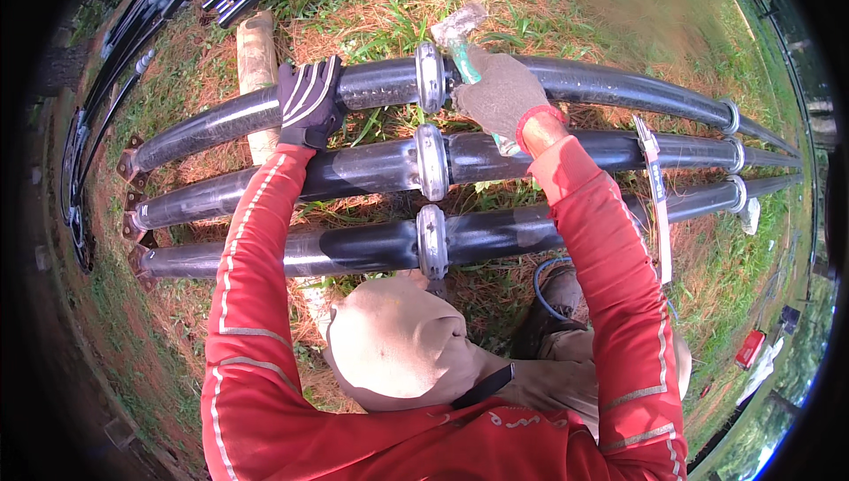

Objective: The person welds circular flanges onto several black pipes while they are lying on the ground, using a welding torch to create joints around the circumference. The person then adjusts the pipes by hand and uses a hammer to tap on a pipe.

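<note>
Tool handle (463, 65) partly behind right fingers (476, 101); red object (750, 349) indistinct

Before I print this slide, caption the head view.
Left hand rests on the farthest black pipe; right hand grips a green-handled tool.

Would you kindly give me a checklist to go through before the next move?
1. Right hand gripping the green-handled tool: ok.
2. Left hand on the far pipe, apart from its middle metal ring: ok.
3. Both hands gloved: ok.
4. Other tools off the pipes: not ok; a long, thin tool lies over the middle pipe and near pipe.
5. That ring fastened tightly: cannot tell.
</note>
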A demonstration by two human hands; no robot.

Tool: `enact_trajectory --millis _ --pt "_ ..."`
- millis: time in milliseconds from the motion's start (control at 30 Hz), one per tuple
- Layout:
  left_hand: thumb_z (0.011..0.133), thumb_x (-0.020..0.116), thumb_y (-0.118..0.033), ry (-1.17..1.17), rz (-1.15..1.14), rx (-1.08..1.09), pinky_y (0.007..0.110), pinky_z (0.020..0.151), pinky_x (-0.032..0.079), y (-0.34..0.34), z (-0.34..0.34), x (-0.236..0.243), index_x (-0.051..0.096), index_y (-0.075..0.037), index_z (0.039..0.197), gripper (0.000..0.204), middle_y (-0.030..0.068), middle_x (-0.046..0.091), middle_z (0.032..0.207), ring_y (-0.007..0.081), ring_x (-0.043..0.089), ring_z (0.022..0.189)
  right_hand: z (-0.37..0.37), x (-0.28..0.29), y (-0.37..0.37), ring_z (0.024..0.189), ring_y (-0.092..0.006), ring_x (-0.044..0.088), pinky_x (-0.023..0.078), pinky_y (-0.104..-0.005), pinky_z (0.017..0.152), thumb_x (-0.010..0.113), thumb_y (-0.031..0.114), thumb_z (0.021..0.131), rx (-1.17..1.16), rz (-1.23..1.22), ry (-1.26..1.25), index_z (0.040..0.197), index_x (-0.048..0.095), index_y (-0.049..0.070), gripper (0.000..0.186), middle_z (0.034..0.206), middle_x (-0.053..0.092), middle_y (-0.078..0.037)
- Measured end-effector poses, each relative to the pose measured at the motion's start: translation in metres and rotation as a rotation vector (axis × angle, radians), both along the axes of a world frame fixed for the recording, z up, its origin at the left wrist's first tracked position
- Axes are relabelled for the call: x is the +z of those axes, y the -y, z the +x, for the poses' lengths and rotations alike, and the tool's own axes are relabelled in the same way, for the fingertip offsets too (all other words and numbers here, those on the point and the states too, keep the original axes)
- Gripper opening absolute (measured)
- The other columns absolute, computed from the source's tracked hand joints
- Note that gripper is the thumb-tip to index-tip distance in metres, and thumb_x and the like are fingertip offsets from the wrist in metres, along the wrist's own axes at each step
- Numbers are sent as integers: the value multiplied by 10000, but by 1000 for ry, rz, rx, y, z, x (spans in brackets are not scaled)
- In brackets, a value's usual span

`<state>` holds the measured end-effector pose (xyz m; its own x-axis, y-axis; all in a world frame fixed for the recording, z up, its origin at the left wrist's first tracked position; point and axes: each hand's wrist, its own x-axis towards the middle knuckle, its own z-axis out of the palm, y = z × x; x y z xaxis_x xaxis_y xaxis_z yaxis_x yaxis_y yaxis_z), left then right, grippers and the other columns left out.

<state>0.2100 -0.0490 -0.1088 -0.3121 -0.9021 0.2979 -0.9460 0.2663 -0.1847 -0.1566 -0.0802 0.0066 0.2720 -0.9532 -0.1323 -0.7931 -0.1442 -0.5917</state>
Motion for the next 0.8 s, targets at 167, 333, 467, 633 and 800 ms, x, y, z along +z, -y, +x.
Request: enact_trajectory --millis 167,333,467,633,800 --pt "825 755 -187 10 -20 9 567 1055 457 -8 -12 -8 653 -68 1486 679 125 750 1208 341 705 1133 -2 -15 0 754 -390 811 639 -501 813 766 306 914 -68 -15 24 1535 645 -10 707 874 800 -245" --pt "810 811 -215 84 -53 6 558 1059 457 1 0 -8 646 -69 1501 726 124 750 1204 341 706 1129 -10 -12 -2 1084 -529 763 595 -577 971 787 365 898 31 -20 -22 1368 727 4 596 1109 791 -341" --pt "797 855 -252 6 -21 21 561 1094 438 -8 -16 2 633 -70 1536 793 123 744 1243 338 702 1154 -9 -5 -2 1135 -532 760 584 -585 992 798 363 889 -86 -74 22 1407 728 25 622 1150 789 -343" --pt "790 900 -297 19 24 46 559 1133 428 -14 -19 6 622 -70 1541 833 139 738 1275 341 697 1183 -32 41 -9 1118 -474 778 610 -559 1008 773 344 933 240 180 -244 1515 660 30 671 1180 798 -303" --pt "769 914 -296 35 27 58 544 1114 430 -14 -11 13 612 -65 1548 868 155 735 1296 356 690 1203 -140 48 -54 1179 -456 766 606 -508 1038 822 285 914 297 -57 -373 1619 614 70 766 1320 773 -278"
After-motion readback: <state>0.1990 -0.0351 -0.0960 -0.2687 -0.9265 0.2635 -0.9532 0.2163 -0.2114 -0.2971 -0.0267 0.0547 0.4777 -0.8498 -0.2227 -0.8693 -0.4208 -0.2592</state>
